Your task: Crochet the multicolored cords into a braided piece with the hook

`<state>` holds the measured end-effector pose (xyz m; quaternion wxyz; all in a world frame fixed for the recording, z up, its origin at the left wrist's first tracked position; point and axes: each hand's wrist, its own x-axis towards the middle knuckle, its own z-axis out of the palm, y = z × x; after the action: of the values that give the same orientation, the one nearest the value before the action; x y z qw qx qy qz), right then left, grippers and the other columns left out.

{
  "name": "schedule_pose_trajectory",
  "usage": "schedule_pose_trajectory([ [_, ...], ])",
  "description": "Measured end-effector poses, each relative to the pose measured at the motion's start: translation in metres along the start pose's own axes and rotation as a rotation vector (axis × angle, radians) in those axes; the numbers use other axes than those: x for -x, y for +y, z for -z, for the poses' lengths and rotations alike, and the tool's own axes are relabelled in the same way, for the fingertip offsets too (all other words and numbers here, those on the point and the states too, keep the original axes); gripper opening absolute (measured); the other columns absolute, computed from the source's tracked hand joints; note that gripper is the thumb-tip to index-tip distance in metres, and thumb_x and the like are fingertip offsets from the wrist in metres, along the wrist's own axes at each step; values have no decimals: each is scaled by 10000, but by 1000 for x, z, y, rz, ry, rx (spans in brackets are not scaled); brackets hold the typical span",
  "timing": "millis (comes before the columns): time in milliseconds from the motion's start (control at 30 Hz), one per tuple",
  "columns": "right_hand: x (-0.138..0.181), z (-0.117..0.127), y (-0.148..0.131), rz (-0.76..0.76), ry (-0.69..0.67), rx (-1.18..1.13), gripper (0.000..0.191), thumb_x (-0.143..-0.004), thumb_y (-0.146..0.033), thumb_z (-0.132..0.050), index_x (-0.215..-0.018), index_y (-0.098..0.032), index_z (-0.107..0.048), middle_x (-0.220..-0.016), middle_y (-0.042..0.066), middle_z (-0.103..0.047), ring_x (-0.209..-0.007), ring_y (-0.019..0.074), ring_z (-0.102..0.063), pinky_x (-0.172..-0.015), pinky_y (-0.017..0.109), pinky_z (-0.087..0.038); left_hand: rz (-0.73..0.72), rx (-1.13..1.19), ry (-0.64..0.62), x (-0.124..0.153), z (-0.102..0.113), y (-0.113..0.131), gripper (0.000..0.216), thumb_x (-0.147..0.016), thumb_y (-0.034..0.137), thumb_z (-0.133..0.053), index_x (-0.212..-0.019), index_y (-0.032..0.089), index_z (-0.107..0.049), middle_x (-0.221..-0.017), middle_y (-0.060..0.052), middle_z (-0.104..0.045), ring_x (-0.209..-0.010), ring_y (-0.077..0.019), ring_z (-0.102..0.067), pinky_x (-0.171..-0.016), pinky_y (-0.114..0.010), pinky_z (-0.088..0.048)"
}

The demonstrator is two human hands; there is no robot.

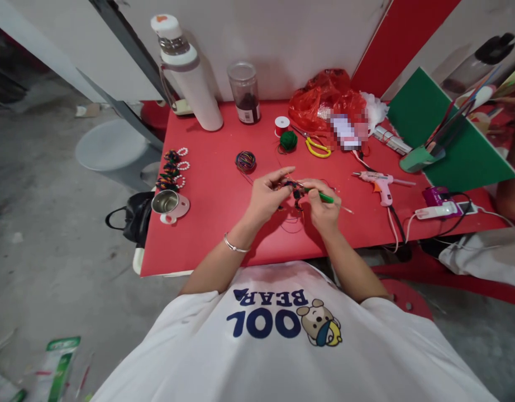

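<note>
My left hand point(269, 195) is closed in a pinch on a small piece of dark, multicoloured crochet work point(297, 194) above the red table. In my right hand point(324, 213) is a crochet hook point(326, 197) with a green handle, its tip at the work between both hands. Loose strands loop below the work. Up and left of my hands sits a ball of multicoloured yarn point(245, 161), a strand running from it toward my left hand. Behind lie a green yarn ball point(288, 141), a spool of red thread point(281, 125) and yellow-handled scissors point(318, 147).
On the red table point(211, 223) stand a white bottle point(196, 84), a jar point(244, 95) and a steel cup point(170, 204), near several beaded yarn pieces point(170, 168). To the right are a pink glue gun point(381, 183), cables, a green board point(446, 134) and another person's arm point(513, 167).
</note>
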<state>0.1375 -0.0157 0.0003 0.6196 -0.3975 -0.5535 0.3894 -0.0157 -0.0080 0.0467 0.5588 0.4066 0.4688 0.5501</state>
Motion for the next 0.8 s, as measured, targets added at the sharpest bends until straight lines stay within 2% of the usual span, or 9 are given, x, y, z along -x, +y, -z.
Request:
schedule_pose_trajectory([
  [100,7,-7,-3,168,-18,220,270,-966,-576,-688,-1035,-354,-824,-1135,49,-810,-1111,252,-739,-1070,468,-590,-99,-92,108,4,-5,-7,454,-669,83,-738,-1102,170,-843,-657,59,-573,-594,-66,-452,-591,-209,-379],
  [200,6,-10,-3,220,-13,274,341,-951,-651,-662,-1039,-368,-830,-1141,60,-799,-1086,264,-732,-1050,488,-588,-75,-42,124,5,-7,-7,478,-680,113,-762,-1146,193,-833,-651,72,-551,-572,-60,-425,-558,-201,-355],
  [367,1,-5,9,247,-45,192,387,-889,-739,-681,-984,-396,-833,-1123,40,-814,-1064,278,-739,-1045,529,-571,119,248,-10,3,0,3,461,-592,181,-844,-1053,165,-836,-604,76,-541,-456,-25,-348,-461,-205,-236],
  [467,-6,6,12,285,-100,155,311,-908,-682,-703,-1016,-421,-834,-1126,25,-826,-1069,274,-751,-1045,535,-572,204,274,-95,0,8,10,397,-535,169,-867,-930,145,-838,-637,33,-642,-414,-2,-310,-436,-215,-179],
  [533,-13,15,9,321,-190,144,274,-934,-633,-702,-1089,-444,-825,-1170,14,-826,-1092,266,-758,-1040,532,-579,232,250,-118,-1,13,14,369,-521,156,-854,-889,138,-836,-654,11,-680,-405,2,-304,-430,-217,-168],
  [700,-30,33,-6,475,-338,186,298,-945,-550,-734,-1220,-454,-795,-1296,15,-799,-1139,249,-742,-985,492,-593,220,150,-128,-2,21,19,367,-528,161,-809,-892,127,-843,-563,19,-644,-401,-18,-330,-424,-206,-204],
  [800,-36,37,-16,428,-375,198,278,-964,-522,-721,-1216,-437,-800,-1227,23,-816,-1100,245,-746,-980,487,-597,140,85,-77,-2,21,19,332,-548,171,-797,-874,134,-842,-626,-15,-712,-450,-59,-479,-448,-201,-327],
])
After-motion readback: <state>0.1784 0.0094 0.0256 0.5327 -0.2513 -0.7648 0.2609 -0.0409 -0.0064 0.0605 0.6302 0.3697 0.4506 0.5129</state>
